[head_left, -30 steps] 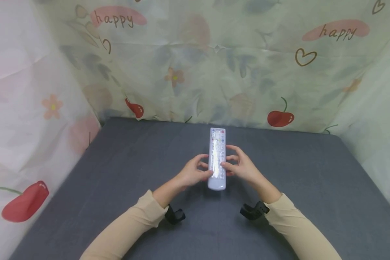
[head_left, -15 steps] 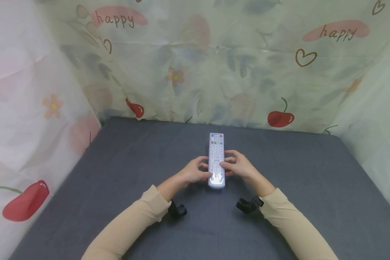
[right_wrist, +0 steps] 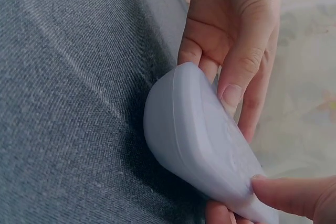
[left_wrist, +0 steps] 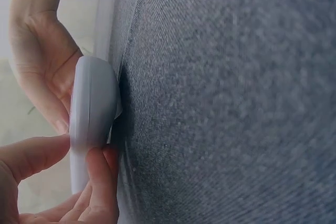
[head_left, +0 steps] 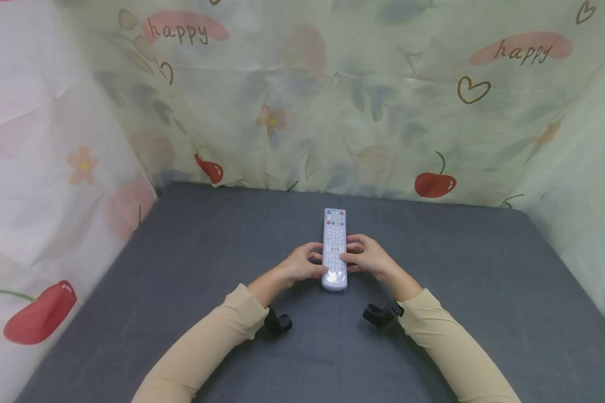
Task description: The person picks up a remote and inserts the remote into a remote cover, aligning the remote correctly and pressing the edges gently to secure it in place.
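A pale grey-white remote control (head_left: pixel 335 246) points away from me in the middle of the head view, its keys facing up. My left hand (head_left: pixel 302 263) pinches its left side, thumb on the top face and fingers at the edge and underside. Opposite it, my right hand (head_left: pixel 370 257) holds the right side in the same way. In the left wrist view the rounded near end of the remote (left_wrist: pixel 94 103) is close over the cloth. The right wrist view shows both thumbs against the key side, with a shadow below the remote (right_wrist: pixel 184 124).
A dark grey cloth-covered table (head_left: pixel 222 224) spreads under the hands. Behind it hangs a patterned curtain (head_left: pixel 312 123) with cherries and lettering, and more fabric closes off both sides. Black bands with camera mounts (head_left: pixel 383 315) sit at the wrists.
Both hands have brought the remote control down toward the table, and it looks smaller and flatter. The forearms have shifted slightly inward. Both hands have kept their grip.
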### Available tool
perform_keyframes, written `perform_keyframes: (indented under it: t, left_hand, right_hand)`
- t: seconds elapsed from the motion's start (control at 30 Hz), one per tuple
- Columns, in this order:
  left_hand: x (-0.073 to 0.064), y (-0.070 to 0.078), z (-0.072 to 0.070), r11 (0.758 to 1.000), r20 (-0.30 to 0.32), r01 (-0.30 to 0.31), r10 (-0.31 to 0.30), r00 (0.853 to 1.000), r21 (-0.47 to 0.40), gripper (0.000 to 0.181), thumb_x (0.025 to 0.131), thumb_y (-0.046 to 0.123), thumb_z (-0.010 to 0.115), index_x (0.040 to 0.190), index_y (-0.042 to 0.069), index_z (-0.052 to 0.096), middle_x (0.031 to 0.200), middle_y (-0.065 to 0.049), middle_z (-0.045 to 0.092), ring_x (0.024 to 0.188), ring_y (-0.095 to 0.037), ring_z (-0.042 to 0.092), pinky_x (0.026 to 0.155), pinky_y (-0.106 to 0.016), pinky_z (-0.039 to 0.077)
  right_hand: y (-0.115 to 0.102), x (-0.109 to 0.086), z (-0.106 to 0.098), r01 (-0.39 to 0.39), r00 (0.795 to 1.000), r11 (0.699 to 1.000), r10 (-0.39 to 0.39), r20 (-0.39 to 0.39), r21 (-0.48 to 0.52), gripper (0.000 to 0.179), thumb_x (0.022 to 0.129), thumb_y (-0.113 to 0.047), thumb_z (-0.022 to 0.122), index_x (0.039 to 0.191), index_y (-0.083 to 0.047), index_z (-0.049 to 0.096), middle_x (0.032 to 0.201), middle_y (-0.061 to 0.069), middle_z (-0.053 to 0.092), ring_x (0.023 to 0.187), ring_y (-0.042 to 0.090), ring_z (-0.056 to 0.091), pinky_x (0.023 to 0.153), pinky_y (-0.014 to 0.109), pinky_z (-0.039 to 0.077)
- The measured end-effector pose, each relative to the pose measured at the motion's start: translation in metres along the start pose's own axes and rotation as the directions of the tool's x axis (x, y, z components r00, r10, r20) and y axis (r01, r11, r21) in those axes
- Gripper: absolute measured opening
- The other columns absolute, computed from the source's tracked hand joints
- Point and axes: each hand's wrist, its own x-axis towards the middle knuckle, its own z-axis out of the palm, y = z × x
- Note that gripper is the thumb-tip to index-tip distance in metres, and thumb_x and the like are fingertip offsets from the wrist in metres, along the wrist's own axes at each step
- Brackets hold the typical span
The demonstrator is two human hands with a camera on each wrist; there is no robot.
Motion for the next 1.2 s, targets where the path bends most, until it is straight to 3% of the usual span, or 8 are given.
perform_keyframes:
  t: [0.4, 0.63, 0.97, 1.2]
  left_hand:
    - [0.0074, -0.0031, 0.0012, 1.000, -0.013, 0.018, -0.018, 1.000, -0.014, 0.059, 0.084, 0.001, 0.065, 0.138, 0.004, 0.040, 0.123, -0.019, 0.057, 0.088, -0.017, 0.063, 0.079, -0.029, 0.055]
    - [0.0087, -0.0039, 0.0015, 1.000, -0.025, -0.002, 0.002, 1.000, -0.006, 0.058, 0.084, 0.001, 0.065, 0.137, 0.002, 0.042, 0.119, -0.020, 0.058, 0.081, -0.014, 0.061, 0.077, -0.028, 0.056]
    - [0.0101, -0.0042, 0.0016, 0.998, -0.031, -0.004, 0.006, 0.999, 0.058, 0.058, 0.084, 0.005, 0.067, 0.137, 0.004, 0.043, 0.107, -0.015, 0.060, 0.070, -0.011, 0.058, 0.066, -0.023, 0.053]
    - [0.0056, -0.0022, -0.0063, 0.997, -0.042, -0.008, 0.011, 0.999, 0.074, 0.057, 0.086, 0.011, 0.065, 0.138, 0.003, 0.040, 0.109, -0.017, 0.061, 0.079, -0.016, 0.062, 0.070, -0.026, 0.054]
  right_hand:
    - [0.0056, 0.0065, -0.0008, -0.029, 0.999, 0.999, 0.029, -0.015, -0.014, 0.055, 0.090, -0.006, 0.059, 0.138, 0.004, 0.034, 0.133, 0.025, 0.047, 0.086, 0.013, 0.060, 0.078, 0.032, 0.056]
    - [0.0083, 0.0094, 0.0003, -0.039, 0.998, 0.999, 0.037, -0.047, -0.037, 0.054, 0.089, -0.007, 0.062, 0.136, 0.004, 0.038, 0.131, 0.025, 0.048, 0.085, 0.013, 0.060, 0.077, 0.031, 0.056]
    - [0.0089, 0.0073, -0.0012, -0.042, 0.998, 0.998, 0.039, -0.056, -0.047, 0.053, 0.088, -0.007, 0.063, 0.135, 0.003, 0.040, 0.119, 0.022, 0.051, 0.080, 0.012, 0.060, 0.075, 0.030, 0.057]
    - [0.0061, 0.0029, -0.0065, -0.026, 0.999, 0.999, 0.025, -0.038, -0.031, 0.053, 0.088, -0.009, 0.063, 0.135, 0.004, 0.040, 0.116, 0.021, 0.053, 0.082, 0.014, 0.062, 0.078, 0.033, 0.057]
